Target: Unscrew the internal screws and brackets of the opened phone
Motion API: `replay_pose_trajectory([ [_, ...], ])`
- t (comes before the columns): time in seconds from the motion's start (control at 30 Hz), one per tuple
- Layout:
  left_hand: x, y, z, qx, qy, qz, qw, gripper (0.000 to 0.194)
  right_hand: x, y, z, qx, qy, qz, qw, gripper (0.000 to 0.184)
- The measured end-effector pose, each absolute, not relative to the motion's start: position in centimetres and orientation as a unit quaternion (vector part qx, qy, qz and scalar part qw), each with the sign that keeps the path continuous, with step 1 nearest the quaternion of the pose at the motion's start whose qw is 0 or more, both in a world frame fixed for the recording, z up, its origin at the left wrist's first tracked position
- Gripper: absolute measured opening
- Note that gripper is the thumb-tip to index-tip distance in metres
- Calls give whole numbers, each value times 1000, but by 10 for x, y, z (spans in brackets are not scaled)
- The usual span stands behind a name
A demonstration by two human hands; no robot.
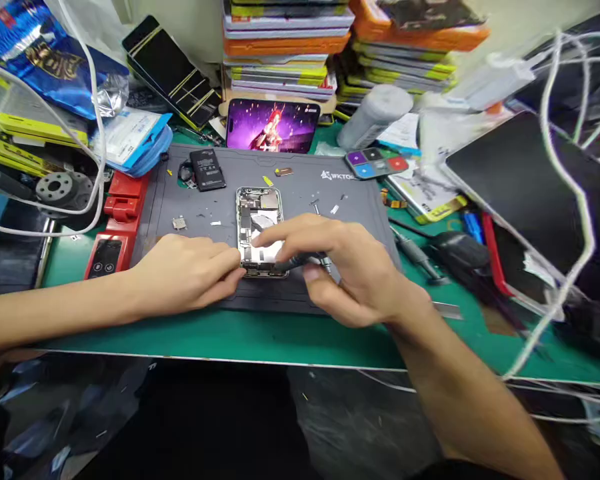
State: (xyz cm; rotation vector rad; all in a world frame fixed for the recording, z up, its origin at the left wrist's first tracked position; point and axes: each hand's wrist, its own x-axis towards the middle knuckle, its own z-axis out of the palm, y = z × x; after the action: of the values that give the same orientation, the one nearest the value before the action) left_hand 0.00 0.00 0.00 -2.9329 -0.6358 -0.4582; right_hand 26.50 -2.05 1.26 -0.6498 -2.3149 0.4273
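An opened smartphone (247,217) lies on the grey work mat (270,297), with its circuit board and white inner surface showing. At its lower left edge, my left hand (195,272) grips the frame with curled fingers. My right hand (355,267) is over the phone's lower right side, holding a slim dark tool (300,261) with a shiny metal part between thumb and fingers. Its index finger reaches across the phone's interior. The tool looks like a screwdriver, but my fingers hide much of it. Beyond the phone lies a black battery (207,169).
Small parts and a metal shield plate (179,223) are scattered on the mat. A lit phone (273,125) leans at the back before stacked boxes (285,45). A red device (115,230) stands left. A white cable (575,180) and a large dark screen (530,193) are right.
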Motion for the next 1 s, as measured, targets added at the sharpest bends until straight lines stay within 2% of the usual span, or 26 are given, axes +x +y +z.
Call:
replay_pose_trajectory([
  [0.47,1,1,2,-964,-215,-154,23,38,260,-23,7,-284,-884,156,336,38],
  [0.57,-1,2,3,-963,-223,-151,-3,37,258,-23,6,-290,-886,101,347,29],
  [0.7,-4,6,6,-957,-232,-158,-78,31,254,-26,4,-318,-873,46,368,23],
  [0.9,-5,14,6,-916,-249,-192,-250,16,251,-30,3,-320,-818,166,448,20],
  [1.0,-4,15,6,-904,-246,-194,-291,15,248,-30,5,-315,-822,184,437,11],
])
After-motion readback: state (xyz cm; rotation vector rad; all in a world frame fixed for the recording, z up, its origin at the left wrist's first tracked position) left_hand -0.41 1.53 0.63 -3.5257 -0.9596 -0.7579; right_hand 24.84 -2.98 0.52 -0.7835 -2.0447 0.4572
